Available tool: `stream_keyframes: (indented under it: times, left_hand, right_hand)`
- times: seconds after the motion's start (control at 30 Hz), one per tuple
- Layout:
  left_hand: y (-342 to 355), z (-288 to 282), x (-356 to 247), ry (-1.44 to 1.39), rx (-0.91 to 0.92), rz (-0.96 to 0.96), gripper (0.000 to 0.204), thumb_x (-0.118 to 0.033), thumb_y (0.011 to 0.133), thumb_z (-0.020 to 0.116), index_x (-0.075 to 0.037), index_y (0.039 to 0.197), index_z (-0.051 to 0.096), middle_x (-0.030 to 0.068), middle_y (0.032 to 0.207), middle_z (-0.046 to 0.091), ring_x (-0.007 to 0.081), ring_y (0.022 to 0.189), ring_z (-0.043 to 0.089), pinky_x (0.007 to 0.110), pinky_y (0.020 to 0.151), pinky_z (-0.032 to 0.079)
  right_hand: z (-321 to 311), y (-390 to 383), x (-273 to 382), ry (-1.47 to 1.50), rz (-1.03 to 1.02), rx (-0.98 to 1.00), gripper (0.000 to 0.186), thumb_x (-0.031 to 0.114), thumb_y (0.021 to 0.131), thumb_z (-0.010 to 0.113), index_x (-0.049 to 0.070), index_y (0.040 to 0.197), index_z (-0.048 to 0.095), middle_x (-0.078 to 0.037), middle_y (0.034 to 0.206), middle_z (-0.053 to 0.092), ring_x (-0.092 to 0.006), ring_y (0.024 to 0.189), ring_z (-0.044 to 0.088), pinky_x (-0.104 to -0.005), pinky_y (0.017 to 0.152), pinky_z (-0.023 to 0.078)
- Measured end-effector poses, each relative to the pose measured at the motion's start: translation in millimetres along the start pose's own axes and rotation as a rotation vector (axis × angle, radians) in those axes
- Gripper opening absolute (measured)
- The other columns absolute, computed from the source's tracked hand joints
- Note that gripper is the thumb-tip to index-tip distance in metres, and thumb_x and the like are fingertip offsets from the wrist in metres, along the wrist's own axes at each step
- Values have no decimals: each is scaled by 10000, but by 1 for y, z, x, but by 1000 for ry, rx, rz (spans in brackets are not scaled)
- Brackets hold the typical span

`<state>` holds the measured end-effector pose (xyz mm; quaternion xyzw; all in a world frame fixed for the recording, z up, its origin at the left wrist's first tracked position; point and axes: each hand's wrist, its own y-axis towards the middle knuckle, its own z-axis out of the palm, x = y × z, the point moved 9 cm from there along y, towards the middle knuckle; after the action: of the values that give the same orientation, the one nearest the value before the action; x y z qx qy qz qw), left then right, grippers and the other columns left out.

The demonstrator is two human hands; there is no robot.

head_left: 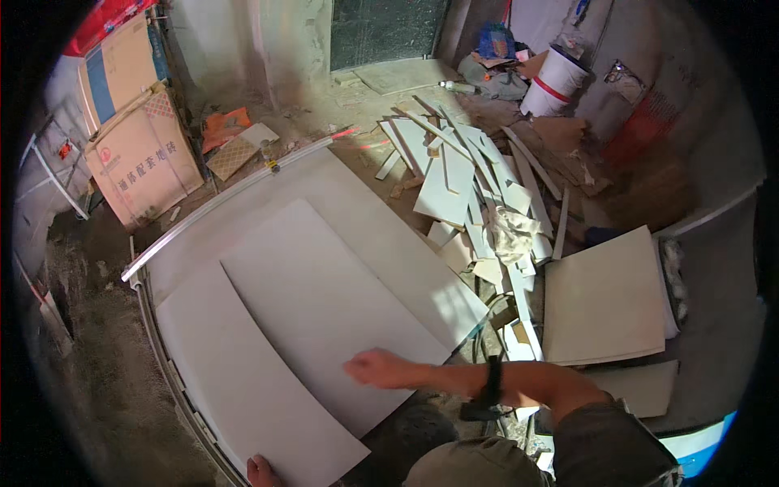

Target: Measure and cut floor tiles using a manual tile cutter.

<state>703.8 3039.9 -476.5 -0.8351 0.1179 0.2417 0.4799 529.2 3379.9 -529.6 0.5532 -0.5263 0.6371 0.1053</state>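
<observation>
Floor (89, 325) runs dark along the left of the slab (357, 191), leaving a broad strip between its long side and the wall. Beyond the slab's far edge, where a straight metal rail (223, 199) lies across, the floor narrows toward a carton (146, 158). To the right, room is tight: the slab's right corner comes up just beside a heap of white offcuts (442, 174), and a pale square sheet (604, 300) stands past them. At the lower edge, the person's knee (479, 463) is near the panels' closest corners.

Both panels lie on the slab, side by side, their long edges running from far left to near right. Between the left panel (243, 365) and the right panel (324, 300) is a thin dark line that widens toward the middle; whether it is a gap or a shadow, I cannot tell. Both are flat, plain, pale grey-white, with straight edges that look bowed here.

The left hand (261, 471) is at the left panel's near edge, mostly cut off; its grip cannot be told. The right hand (380, 369), blurred, is curled above the right panel; how tightly, and whether it touches, is unclear. Nothing shows in it.
</observation>
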Motion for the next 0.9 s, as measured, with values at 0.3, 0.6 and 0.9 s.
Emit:
stream_keyframes:
  times: [0.3,0.6,0.9]
  left_hand:
    - [15,62,-12,-265,35,474,376,-369,1064,445,-2,1006,505,127,990,590,202,853,583,378,731,497]
    - [21,55,30,68,485,113,352,-233,1018,524,102,1113,577,251,882,687,321,839,717,419,759,620]
    - [64,36,157,-442,450,-267,563,-310,1024,550,13,1452,380,210,1424,439,392,1268,469,504,1060,451]
  right_hand:
    - [39,53,23,-21,220,-413,582,490,996,468,-63,1041,645,-227,1028,679,-332,976,669,-481,857,524]
    - [-177,-81,-8,140,41,-770,558,439,974,564,-3,635,547,-14,616,507,-129,591,465,-401,532,396]
    - [-387,-207,-175,256,456,-1401,454,436,978,581,7,1115,642,-69,1015,623,-173,890,542,-381,732,486]
